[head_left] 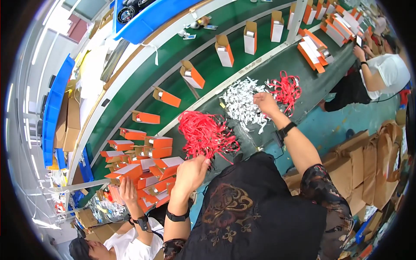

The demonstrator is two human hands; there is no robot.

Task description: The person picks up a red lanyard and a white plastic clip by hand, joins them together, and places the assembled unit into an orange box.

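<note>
A heap of red straps (pixel 199 132) with dark ends lies on the dark green bench in front of me. At its near edge is my left hand (pixel 190 174), fingers closed together; what they hold is hidden. Farther right spreads a pile of small white strap-like pieces (pixel 245 102). My right hand (pixel 266 105) is over the right part of that pile, its fingers pinched, and whatever is between them is too small to name. Just beyond it sits a smaller bunch of red straps (pixel 287 90).
Orange and white boxes (pixel 224 51) stand open in a row on the green conveyor (pixel 143 84). Many more crowd at left, by a co-worker's hand (pixel 128 190). Another person (pixel 381 73) works at far right. Flattened cardboard (pixel 355 169) leans at right; a blue bin (pixel 151 19) stands above.
</note>
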